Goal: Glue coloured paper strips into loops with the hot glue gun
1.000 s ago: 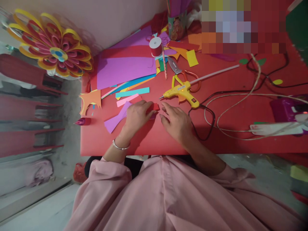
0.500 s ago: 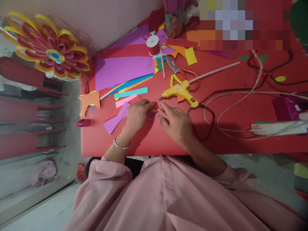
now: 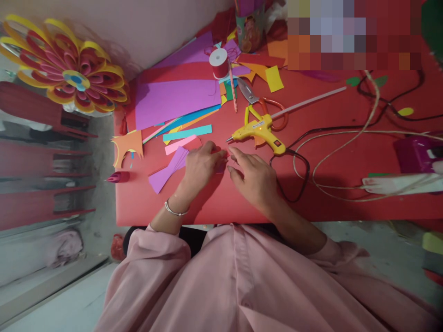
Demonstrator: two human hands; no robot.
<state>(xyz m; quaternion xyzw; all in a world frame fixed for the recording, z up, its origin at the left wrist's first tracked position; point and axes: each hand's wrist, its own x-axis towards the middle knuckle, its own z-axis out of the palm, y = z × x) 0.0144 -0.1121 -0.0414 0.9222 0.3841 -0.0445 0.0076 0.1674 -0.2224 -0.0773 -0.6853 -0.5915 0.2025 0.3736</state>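
Note:
My left hand (image 3: 199,166) rests on the red table (image 3: 221,203), its fingers curled and pinched on a small red paper piece (image 3: 221,153). A purple paper strip (image 3: 166,171) lies under and to the left of that hand. My right hand (image 3: 252,177) sits just to the right, its fingertips bent and touching the same red piece. The piece is mostly hidden by the fingers. A yellow glue gun (image 3: 261,133) lies right behind my hands, nozzle pointing left.
Behind lie purple and red paper sheets (image 3: 173,99), cyan and pink strips (image 3: 187,133), orange-handled scissors (image 3: 266,103), a red thread spool (image 3: 218,64), a pen cup (image 3: 249,27) and a white rod. Cords (image 3: 328,152) loop at right. A paper flower (image 3: 69,74) hangs left.
My hands have closed in a little on the red piece, hiding more of it. The view has shifted slightly; nothing else on the table has moved.

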